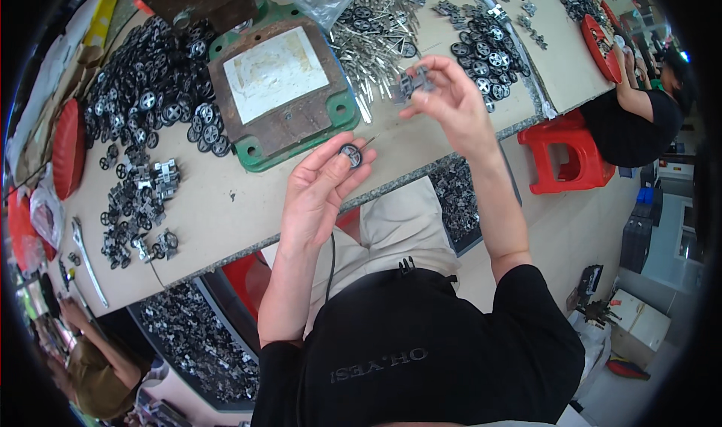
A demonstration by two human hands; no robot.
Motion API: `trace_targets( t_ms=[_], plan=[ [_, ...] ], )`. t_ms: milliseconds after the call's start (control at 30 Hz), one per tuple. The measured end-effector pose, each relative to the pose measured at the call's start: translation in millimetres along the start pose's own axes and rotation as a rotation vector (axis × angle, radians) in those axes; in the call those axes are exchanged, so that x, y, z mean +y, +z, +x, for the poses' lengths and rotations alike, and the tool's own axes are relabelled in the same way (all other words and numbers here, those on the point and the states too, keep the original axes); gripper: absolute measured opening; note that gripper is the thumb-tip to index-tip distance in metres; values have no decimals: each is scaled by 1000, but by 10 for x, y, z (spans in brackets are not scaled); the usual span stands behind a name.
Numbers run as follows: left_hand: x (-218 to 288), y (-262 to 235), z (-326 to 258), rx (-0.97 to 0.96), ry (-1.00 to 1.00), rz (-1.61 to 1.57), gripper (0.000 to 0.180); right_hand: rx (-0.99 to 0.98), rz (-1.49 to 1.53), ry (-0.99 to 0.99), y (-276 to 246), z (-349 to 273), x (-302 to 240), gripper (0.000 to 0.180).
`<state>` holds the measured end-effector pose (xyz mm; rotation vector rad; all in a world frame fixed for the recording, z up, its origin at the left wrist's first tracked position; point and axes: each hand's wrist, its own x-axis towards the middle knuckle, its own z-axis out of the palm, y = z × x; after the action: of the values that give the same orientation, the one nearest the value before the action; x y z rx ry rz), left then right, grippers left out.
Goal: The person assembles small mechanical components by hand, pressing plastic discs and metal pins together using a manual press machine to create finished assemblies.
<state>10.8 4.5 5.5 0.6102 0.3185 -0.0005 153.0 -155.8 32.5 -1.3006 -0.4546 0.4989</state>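
My left hand (317, 190) is closed in a pinch on a small black toy wheel (351, 154) with a silver spoked hub. A thin metal axle sticks out from the wheel toward the upper right. Higher and to the right, my right hand (460, 111) grips a small grey plastic bracket-like part (413, 85) between thumb and fingers. The two pieces are apart, both held above the table's near edge. Just beyond my left hand stands a green-cornered metal press base (340, 111) with a worn white plate (277, 73) on top.
Black wheels (147, 88) are heaped left of the base, loose metal rods (376, 28) behind it, more wheels (489, 58) to the right. Assembled parts (143, 201) and a wrench (89, 265) lie left. Bins of parts (195, 344) sit below the edge. Co-workers sit at both sides.
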Motion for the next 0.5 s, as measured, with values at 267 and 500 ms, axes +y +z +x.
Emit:
trace_targets(
  t_ms=[267, 500],
  plan=[
    [-27, 23, -16, 74, 96, 78, 31, 40, -351, -266, 253, -194, 227, 49],
    [-6, 17, -26, 96, 131, 106, 30, 90, -532, -486, 333, -199, 240, 40]
  ],
)
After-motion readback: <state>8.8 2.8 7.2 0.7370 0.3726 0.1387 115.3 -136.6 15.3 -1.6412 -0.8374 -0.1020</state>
